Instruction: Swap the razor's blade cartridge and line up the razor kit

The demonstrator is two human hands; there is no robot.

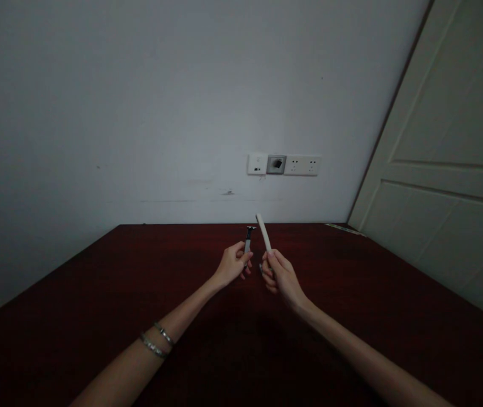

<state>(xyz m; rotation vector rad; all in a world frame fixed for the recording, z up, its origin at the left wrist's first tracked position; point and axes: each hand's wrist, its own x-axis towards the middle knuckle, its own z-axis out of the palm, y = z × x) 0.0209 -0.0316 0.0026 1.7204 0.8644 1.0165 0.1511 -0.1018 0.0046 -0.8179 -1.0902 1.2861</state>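
My left hand [233,264] is closed on a small razor [248,244], pinched between thumb and fingers. The razor stands upright, with a narrow crosswise head at the top, a black neck and a grey handle. In my right hand [283,276] is a slim white stick [263,233] with a blunt tip; its kind is not clear. It points up and leans left, its top end near the razor's head but apart from it. Both hands are raised over the dark red tabletop [160,271], close together. The fingers hide the lower ends of both things.
Behind the table rises a pale wall [173,113] with a row of socket plates [302,165], one of them grey. A panelled white door [445,186] slants along the right side. A thin flat strip [345,229] lies at the table's far right edge.
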